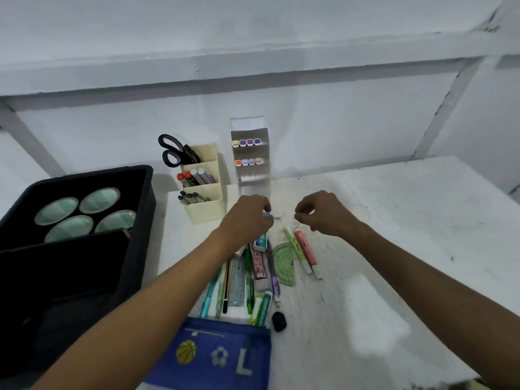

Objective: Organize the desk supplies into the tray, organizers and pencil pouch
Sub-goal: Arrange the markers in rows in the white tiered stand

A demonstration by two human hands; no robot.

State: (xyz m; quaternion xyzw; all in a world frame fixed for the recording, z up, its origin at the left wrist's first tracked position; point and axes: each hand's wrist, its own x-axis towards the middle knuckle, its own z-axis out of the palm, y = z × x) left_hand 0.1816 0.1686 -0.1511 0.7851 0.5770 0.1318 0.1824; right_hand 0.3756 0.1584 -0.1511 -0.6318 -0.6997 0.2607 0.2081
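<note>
The black tray (84, 249) sits at my left, the cream organizer (206, 190) and white marker rack (250, 153) behind, the blue pencil pouch (213, 353) nearest me. Between lie loose pens (253, 277). My left hand (247, 218) pinches a small item too small to tell; my right hand (326, 213) curls, fingertips pinched together.

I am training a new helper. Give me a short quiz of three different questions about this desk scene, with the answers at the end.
1. True or false: the scissors stand in the back compartment of the cream organizer.
2. How many rows of the white marker rack hold markers? A) one B) two C) three
3. Fill in: the black eraser lies just beside the top right corner of the blue ______.

Key
1. True.
2. B: two rows of four caps; the lower shelves look empty.
3. pencil pouch.
</note>
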